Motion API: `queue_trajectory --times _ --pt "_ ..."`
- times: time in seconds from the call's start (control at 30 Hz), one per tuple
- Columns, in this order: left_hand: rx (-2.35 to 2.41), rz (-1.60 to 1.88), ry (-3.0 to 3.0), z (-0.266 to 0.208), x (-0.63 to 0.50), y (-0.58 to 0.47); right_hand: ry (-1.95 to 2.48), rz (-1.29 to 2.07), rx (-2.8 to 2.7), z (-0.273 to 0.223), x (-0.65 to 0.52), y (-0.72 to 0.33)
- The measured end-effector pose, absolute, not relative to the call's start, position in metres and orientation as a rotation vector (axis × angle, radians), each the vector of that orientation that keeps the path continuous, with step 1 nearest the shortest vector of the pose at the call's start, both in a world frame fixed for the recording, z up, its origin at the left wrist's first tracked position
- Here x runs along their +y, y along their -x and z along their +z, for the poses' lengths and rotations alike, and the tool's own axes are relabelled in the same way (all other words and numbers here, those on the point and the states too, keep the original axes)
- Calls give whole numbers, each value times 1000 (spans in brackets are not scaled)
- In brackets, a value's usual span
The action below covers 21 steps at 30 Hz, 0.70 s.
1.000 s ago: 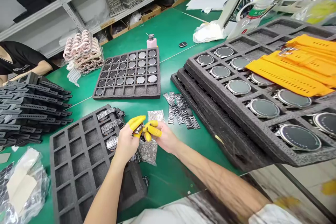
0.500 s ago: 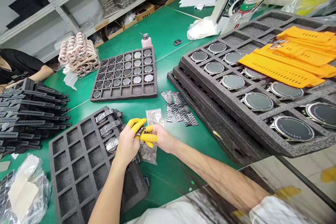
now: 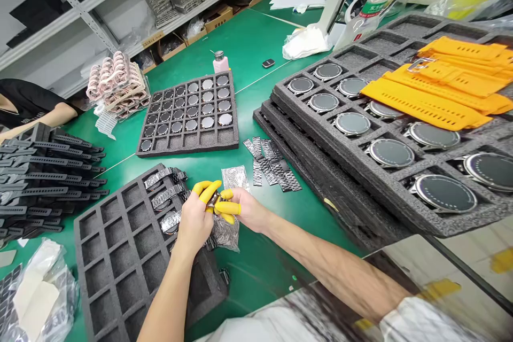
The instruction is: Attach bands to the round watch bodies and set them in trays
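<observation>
My left hand (image 3: 197, 219) and my right hand (image 3: 240, 208), both with yellow finger cots, are closed around a watch (image 3: 214, 201) at the middle of the view. Most of the watch is hidden by the fingers. Below them a clear bag of small metal pins (image 3: 226, 232) lies on the bench, with another bag (image 3: 235, 177) just beyond. Beside my left hand, a grey foam tray (image 3: 116, 251) holds several watches with dark metal bands (image 3: 166, 196). Loose black metal watch bands (image 3: 272, 165) lie to the right of the hands.
A foam tray of round watch heads (image 3: 188, 144) lies farther back. Stacked foam trays (image 3: 320, 181) with watches and orange straps (image 3: 428, 99) stand at right. Black straps (image 3: 48, 181) are piled at left near a co-worker's arm (image 3: 60, 112). A pink bottle (image 3: 220, 62) stands behind.
The whole view has shifted slightly. Both hands stay closed around the watch, with only a slight shift of the fingers.
</observation>
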State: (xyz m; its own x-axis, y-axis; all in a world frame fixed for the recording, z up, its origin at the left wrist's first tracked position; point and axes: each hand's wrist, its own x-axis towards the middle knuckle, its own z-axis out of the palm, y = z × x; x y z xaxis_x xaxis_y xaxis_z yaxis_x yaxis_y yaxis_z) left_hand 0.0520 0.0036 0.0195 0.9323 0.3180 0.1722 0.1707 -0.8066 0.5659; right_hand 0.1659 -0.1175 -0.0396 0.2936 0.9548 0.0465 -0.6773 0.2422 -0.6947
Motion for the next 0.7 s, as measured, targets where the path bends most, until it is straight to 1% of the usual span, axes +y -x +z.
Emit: queue_trajectory --times 0.3,0.53,0.7 --pt "336 326 -2544 23 4 -52 609 1210 -507 -41 -116 -165" --pt "384 343 -2583 20 3 -52 572 1180 -380 -40 -114 -159" --pt "158 350 -2490 24 3 -51 567 1108 -291 -35 -114 -154"
